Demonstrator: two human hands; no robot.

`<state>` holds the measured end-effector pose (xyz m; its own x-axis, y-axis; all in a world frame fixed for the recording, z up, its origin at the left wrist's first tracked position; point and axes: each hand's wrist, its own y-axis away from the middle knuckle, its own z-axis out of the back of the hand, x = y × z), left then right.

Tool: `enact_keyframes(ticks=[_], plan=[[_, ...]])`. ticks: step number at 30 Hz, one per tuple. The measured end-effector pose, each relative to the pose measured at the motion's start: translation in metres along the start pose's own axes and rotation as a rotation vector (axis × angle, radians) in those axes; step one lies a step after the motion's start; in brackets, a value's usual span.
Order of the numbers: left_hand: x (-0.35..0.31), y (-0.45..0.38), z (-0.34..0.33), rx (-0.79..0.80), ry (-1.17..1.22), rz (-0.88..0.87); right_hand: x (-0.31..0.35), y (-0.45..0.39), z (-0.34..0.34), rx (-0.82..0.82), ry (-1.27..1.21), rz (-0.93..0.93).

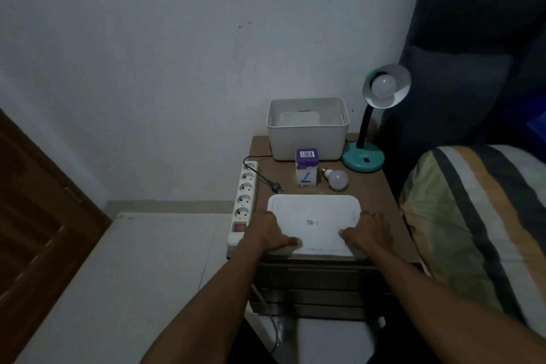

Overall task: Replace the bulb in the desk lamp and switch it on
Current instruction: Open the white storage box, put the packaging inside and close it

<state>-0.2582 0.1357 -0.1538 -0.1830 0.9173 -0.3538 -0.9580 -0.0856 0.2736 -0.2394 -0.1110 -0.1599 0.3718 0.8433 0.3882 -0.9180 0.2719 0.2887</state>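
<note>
L hand [267, 230] + R hand [370, 230] grip white lid [314, 216] at its sides | loose bulb [337, 179] beyond, btw hands & lamp [373, 127], untouched

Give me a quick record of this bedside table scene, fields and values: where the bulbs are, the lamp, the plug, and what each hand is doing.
lamp: teal desk lamp at the table's back right, unlit
bulb in lamp: fitted in the shade
loose bulb: lying on the table beside the bulb box
plug: lying on the table, not in the power strip
bin: white, open, at the back
lid: flat at the front edge
left hand: grips the lid's left side
right hand: grips the lid's right side
</note>
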Motion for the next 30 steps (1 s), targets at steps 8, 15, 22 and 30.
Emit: enact_keyframes(ticks=[8, 15, 22, 30], plan=[[-0.020, -0.038, 0.062, -0.312, 0.109, -0.121, 0.032, -0.041, 0.027, -0.110, -0.143, 0.103], [-0.044, -0.102, 0.109, -0.471, 0.286, -0.192, 0.060, -0.081, 0.029, -0.100, -0.265, 0.164], [-0.042, -0.178, 0.118, -0.438, 0.397, -0.218, 0.075, -0.111, 0.015, -0.116, -0.294, 0.140], [-0.044, -0.228, 0.126, -0.421, 0.548, -0.254, 0.071, -0.140, 0.016, -0.066, -0.382, 0.155]])
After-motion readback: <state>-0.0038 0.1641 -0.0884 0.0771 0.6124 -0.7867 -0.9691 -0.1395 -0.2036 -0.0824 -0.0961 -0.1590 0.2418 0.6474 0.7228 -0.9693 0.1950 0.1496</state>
